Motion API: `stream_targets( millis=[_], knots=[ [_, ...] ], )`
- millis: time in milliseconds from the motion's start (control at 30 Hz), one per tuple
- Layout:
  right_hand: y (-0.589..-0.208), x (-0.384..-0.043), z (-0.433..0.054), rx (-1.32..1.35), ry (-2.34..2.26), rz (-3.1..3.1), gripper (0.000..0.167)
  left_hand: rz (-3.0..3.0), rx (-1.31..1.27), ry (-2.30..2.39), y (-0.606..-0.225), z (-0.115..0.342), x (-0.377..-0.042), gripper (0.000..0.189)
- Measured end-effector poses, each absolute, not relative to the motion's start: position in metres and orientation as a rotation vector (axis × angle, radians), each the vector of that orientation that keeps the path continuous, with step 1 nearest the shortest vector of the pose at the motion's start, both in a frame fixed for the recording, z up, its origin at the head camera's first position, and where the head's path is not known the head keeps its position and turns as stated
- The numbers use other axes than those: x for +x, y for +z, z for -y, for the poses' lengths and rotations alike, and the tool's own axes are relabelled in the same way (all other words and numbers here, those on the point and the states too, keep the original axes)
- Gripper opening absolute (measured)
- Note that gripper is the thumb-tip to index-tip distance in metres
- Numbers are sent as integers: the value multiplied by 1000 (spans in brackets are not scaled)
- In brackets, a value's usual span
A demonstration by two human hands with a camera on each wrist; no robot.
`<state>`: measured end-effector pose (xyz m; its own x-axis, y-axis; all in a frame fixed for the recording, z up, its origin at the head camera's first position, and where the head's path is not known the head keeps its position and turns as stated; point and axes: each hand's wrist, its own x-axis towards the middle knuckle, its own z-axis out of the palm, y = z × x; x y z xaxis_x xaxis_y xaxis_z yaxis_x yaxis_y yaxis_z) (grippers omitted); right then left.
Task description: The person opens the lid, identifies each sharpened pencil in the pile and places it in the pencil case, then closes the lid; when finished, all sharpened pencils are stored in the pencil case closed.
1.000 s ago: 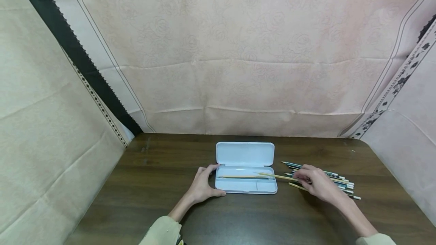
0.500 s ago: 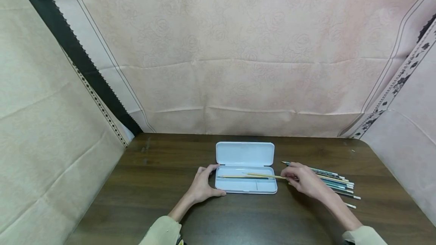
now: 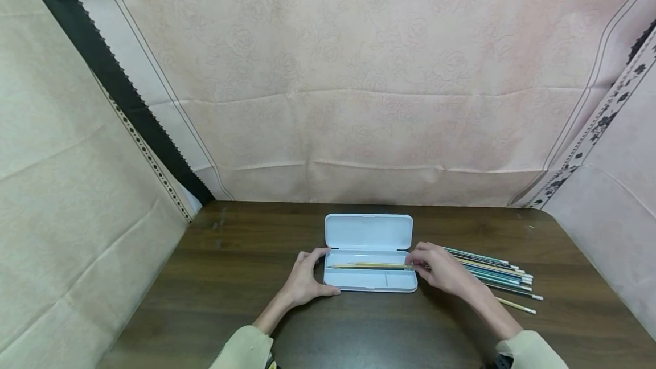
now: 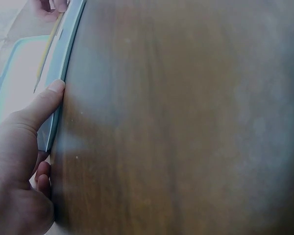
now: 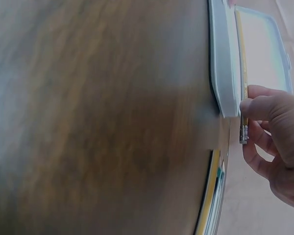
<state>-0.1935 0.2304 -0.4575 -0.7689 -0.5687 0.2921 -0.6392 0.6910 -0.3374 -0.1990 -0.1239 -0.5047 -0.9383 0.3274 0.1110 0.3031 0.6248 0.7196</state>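
A light blue pencil case [image 3: 368, 231] lies on the table with its lid up, hinged at the far side. Its left end is gripped by my left hand [image 3: 301, 281], the thumb on the near edge and the fingers at the far left corner. My right hand [image 3: 443, 269] pinches a yellow pencil [image 5: 243, 63] near its eraser end, between thumb and fingers. That pencil reaches leftward over the case's tray, its ferrule sticking out past my fingers in the right wrist view. In the head view at least one other pencil lies in the tray, partly covered by the held one.
Several green, dark and yellow pencils [image 3: 504, 278] lie in a loose pile right of the case, partly behind my right hand. The brown wooden table [image 3: 246, 232] ends at a pale cloth [image 3: 369, 101] hanging behind it, with more cloth along both sides.
My right hand has moved left, bringing the yellow pencil from the pile to over the case's tray. My left hand stays at the case's left end.
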Motion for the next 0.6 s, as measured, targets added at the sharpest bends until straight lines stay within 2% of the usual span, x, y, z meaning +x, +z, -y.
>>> stream_targets(
  millis=[600],
  knots=[
    [-461, -203, -212, 1077, 668, 2715, 24, -2819, 601, 1240, -507, 125, -200, 89]
  ],
)
